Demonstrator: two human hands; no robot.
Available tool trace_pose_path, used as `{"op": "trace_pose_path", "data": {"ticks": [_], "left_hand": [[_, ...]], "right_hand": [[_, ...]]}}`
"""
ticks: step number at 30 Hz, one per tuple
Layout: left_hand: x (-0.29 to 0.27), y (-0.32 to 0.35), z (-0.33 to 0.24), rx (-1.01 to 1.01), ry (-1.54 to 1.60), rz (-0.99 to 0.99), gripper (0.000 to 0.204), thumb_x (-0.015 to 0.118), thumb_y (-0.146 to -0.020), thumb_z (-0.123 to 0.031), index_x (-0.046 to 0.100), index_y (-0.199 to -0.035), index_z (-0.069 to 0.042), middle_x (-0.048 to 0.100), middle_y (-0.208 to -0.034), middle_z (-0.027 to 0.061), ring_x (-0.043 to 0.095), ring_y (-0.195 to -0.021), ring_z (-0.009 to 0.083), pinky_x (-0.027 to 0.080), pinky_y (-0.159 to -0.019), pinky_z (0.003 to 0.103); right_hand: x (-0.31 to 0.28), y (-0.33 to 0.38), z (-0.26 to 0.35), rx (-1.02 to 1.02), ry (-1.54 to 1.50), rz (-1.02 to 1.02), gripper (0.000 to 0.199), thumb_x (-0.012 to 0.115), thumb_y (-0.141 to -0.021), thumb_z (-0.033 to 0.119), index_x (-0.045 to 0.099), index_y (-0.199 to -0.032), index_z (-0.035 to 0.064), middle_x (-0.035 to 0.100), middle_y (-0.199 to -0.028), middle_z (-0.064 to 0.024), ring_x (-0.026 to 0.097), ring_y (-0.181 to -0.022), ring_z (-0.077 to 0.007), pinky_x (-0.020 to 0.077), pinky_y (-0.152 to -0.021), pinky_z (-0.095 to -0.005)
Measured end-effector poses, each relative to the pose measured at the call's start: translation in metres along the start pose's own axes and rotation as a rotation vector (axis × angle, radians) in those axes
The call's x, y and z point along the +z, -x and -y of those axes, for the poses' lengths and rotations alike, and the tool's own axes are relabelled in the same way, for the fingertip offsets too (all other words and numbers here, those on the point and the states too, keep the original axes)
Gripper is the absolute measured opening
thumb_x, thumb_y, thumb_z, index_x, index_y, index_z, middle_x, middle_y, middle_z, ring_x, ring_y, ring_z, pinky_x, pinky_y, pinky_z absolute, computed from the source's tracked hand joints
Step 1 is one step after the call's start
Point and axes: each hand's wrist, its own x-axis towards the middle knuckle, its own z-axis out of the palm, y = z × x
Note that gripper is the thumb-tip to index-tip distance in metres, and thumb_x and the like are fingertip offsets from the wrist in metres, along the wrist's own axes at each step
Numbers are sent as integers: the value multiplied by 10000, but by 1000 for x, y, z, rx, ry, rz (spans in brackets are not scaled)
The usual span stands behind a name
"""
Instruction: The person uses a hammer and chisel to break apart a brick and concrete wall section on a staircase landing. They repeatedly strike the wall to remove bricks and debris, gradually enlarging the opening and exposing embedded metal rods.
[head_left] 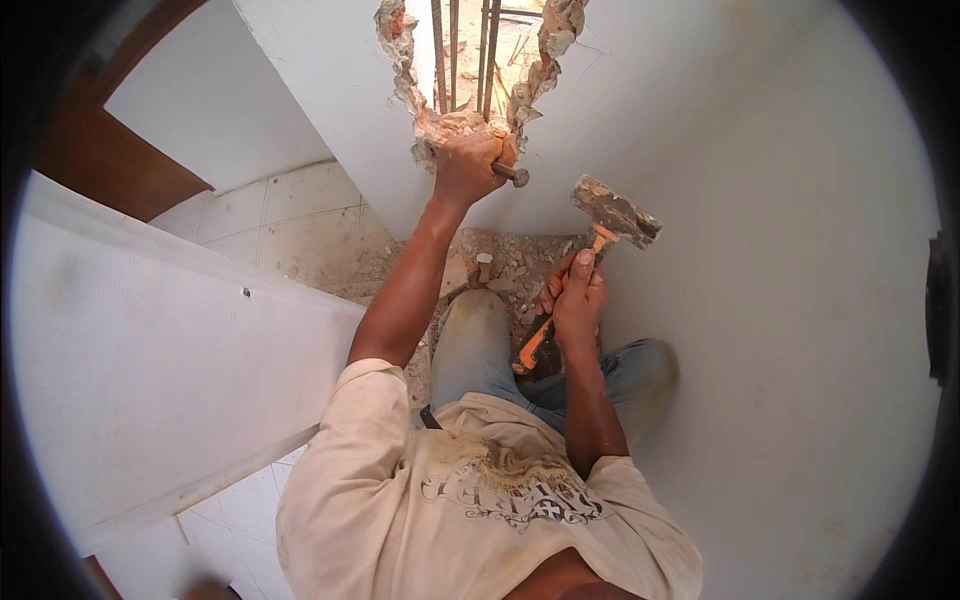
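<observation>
My left hand point(468, 168) is closed around a steel chisel point(515, 176), whose round struck end sticks out toward me. It is at the lower edge of a rough hole point(535, 90) broken through the white wall; the chisel's tip is hidden. To the right and lower, my right hand point(579, 305) grips a hammer point(535, 345) by its orange and black handle. The hammer's heavy, dusty head point(618, 212) is raised beside the wall, apart from the chisel.
Vertical rebar point(489, 60) runs through the hole. Broken rubble point(520, 258) lies on the floor at the wall's foot, by my knees. White walls stand close on my right and left. Tiled floor point(290, 215) and a brown door point(115, 165) are at the far left.
</observation>
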Motion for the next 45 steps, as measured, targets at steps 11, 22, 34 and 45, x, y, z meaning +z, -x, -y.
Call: {"op": "trace_pose_path", "data": {"ticks": [11,22,34,45], "left_hand": [[-1,4,5,-94,103,11,321,664,-756,-172,473,-515,-80,463,-473,58,472,-408,216,370,-433,340],[-12,13,7,-36,202,16,280,651,-738,-118,455,-544,-69,427,-493,71,445,-447,244,381,-495,370],[-24,23,6,-108,127,63,366,629,-784,-63,386,-511,-50,387,-477,81,388,-420,243,355,-478,374],[-4,5,6,-53,65,112,262,645,-775,-144,504,-565,-75,489,-522,81,492,-465,253,383,-482,356]], "right_hand": [[24,10,113,-765,-480,162,550,429,-909,647,480,-883,99,478,-635,-21,473,-472,-142,456,-484,-319],[-32,35,66,-211,-107,30,551,400,-945,602,486,-903,60,477,-598,-45,464,-462,-145,435,-461,-319],[35,19,-22,-25,95,190,399,488,-977,419,492,-841,45,469,-584,-13,448,-496,-91,382,-448,-268],[-22,38,131,-918,-320,385,695,350,-825,774,449,-1000,109,463,-653,-51,463,-493,-183,466,-501,-382]]}}
